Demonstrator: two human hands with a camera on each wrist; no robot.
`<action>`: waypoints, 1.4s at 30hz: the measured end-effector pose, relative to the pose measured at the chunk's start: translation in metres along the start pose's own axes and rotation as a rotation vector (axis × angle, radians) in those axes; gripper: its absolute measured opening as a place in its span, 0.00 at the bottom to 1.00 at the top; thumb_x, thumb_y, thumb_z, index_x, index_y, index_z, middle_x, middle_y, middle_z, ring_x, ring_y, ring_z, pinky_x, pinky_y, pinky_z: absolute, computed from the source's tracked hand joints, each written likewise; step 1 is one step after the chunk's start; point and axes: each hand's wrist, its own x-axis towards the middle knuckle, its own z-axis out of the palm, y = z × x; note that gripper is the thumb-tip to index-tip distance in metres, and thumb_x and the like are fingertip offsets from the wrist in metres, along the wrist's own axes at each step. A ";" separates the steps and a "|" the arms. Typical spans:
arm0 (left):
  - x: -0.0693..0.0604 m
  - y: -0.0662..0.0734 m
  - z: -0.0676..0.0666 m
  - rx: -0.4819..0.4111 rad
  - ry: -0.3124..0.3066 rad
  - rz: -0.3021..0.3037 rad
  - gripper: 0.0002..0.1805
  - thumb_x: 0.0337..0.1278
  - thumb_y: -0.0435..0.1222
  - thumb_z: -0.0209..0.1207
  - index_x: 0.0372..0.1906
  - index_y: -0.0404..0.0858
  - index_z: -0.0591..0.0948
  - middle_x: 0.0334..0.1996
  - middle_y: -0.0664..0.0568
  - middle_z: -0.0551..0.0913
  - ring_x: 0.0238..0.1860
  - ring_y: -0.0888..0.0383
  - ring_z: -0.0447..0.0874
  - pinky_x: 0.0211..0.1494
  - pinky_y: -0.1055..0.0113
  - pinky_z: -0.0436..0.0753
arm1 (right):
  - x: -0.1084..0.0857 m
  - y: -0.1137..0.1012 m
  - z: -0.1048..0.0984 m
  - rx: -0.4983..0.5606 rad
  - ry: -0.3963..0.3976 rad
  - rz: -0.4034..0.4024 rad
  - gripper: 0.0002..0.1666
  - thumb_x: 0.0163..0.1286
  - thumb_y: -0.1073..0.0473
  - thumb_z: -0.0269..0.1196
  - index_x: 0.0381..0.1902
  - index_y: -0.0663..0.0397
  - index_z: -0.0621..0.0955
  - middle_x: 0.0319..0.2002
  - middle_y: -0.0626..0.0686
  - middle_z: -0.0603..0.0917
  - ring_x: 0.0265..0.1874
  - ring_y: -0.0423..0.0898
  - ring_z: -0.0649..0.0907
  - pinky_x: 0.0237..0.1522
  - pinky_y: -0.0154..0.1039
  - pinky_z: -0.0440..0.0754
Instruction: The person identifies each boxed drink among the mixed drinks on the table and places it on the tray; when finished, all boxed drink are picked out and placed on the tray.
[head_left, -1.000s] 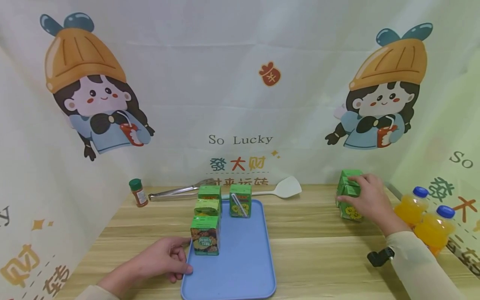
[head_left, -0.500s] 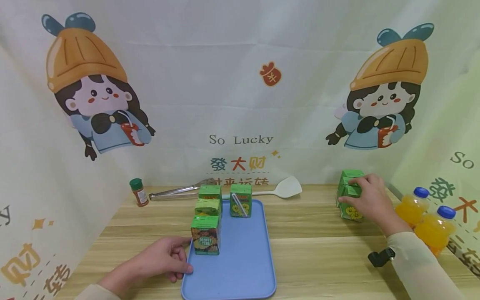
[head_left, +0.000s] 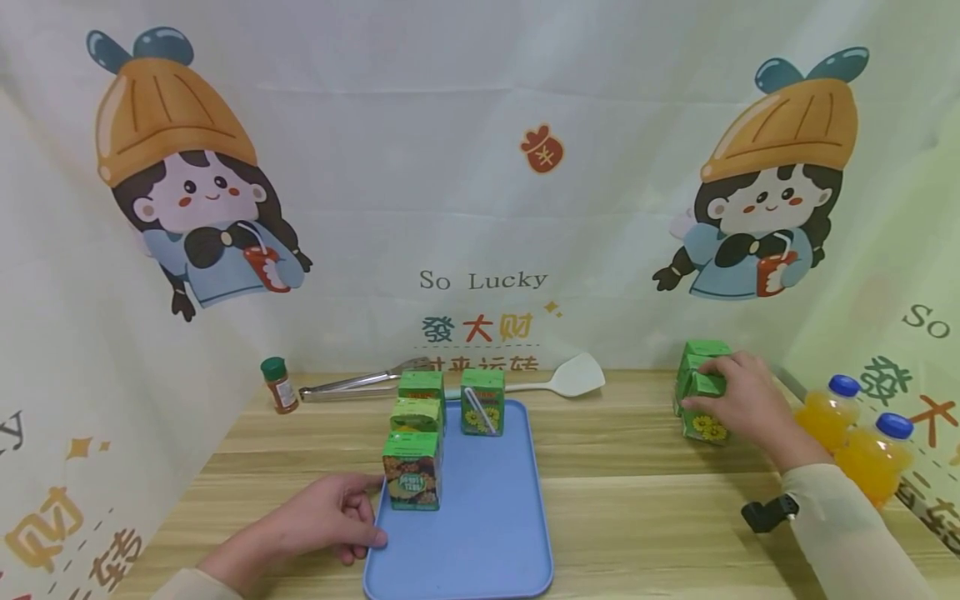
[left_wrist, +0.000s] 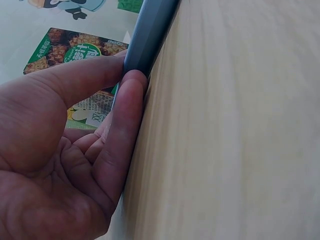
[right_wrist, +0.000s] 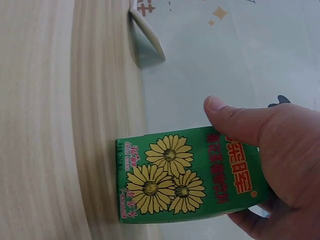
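In the head view, my left hand (head_left: 326, 521) is at the left edge of a blue tray (head_left: 487, 533); the left wrist view shows thumb and finger pinching its rim (left_wrist: 142, 45). My right hand (head_left: 753, 408) grips a green drink carton with yellow flowers (head_left: 707, 419), thumb on its near left side. In the right wrist view this carton (right_wrist: 170, 177) has its base close to the table. Another green carton (head_left: 705, 347) stands right behind it. On the tray, a pineapple-print carton (head_left: 412, 479) heads a left-hand row of cartons, and one flower carton (head_left: 482, 404) stands at the far side.
Two orange drink bottles (head_left: 873, 458) with blue caps stand near my right forearm. Along the back lie metal tongs (head_left: 360, 383) and a pale spatula (head_left: 577, 377). A green-capped spice jar (head_left: 279, 387) is at the back left. Printed cloth (head_left: 480, 208) hangs behind the table.
My right hand has shifted very slightly right and toward me at the front flower carton, keeping its grip. The left hand stays at the tray's edge.
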 end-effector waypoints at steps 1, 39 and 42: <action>0.000 0.000 0.000 0.000 -0.001 0.002 0.53 0.67 0.33 0.77 0.81 0.12 0.56 0.34 0.44 0.89 0.31 0.52 0.89 0.31 0.61 0.92 | 0.000 0.001 -0.001 0.001 -0.008 -0.001 0.40 0.69 0.47 0.81 0.65 0.71 0.81 0.64 0.76 0.74 0.59 0.71 0.69 0.58 0.73 0.80; 0.000 0.002 0.000 0.007 -0.007 0.024 0.53 0.67 0.33 0.76 0.79 0.10 0.56 0.33 0.44 0.89 0.31 0.52 0.89 0.31 0.61 0.92 | 0.001 0.022 -0.007 0.183 -0.165 0.080 0.41 0.68 0.49 0.82 0.64 0.75 0.80 0.55 0.72 0.86 0.49 0.65 0.85 0.52 0.62 0.88; -0.001 0.002 0.000 0.009 -0.008 0.024 0.52 0.67 0.33 0.76 0.80 0.11 0.56 0.33 0.44 0.89 0.30 0.52 0.89 0.31 0.61 0.92 | 0.000 0.023 -0.004 0.229 -0.173 0.077 0.42 0.69 0.47 0.81 0.65 0.74 0.80 0.56 0.71 0.86 0.50 0.64 0.85 0.53 0.59 0.88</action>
